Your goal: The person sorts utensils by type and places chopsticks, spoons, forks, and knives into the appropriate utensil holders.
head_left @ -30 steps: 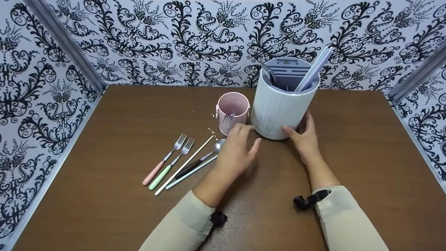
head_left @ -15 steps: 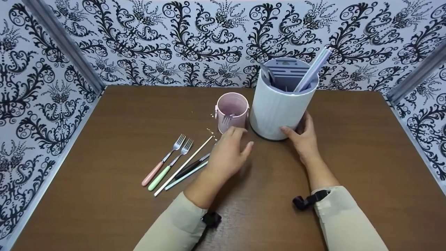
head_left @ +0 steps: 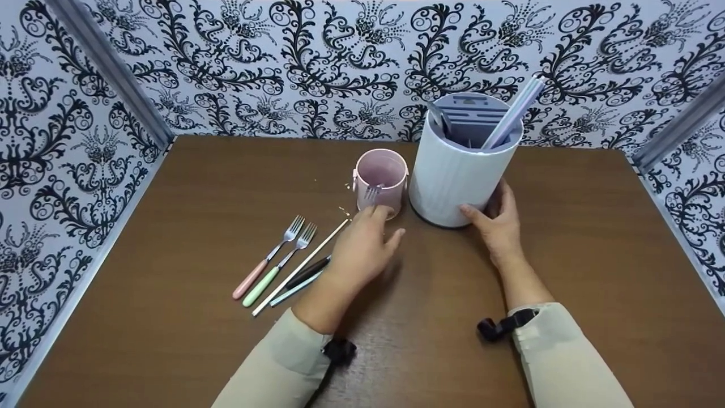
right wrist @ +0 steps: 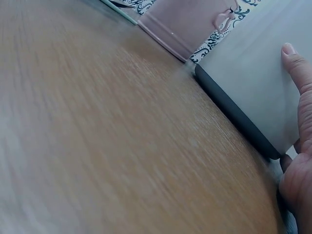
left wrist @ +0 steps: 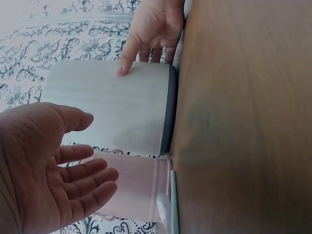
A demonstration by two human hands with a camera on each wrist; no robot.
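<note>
Your left hand (head_left: 361, 248): fingers relaxed, holding nothing, near pink cup (head_left: 391, 197) | your right hand (head_left: 499, 233): gripping white utensil holder (head_left: 453, 181) low.

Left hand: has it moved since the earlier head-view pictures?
Yes, leftward in the head view: the left hand is now closer to the green-handled fork, which has stayed in place.

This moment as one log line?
left hand: empty, near cup | right hand: gripping holder | cup: upright beside holder | pink fork, green fork: on table
</note>
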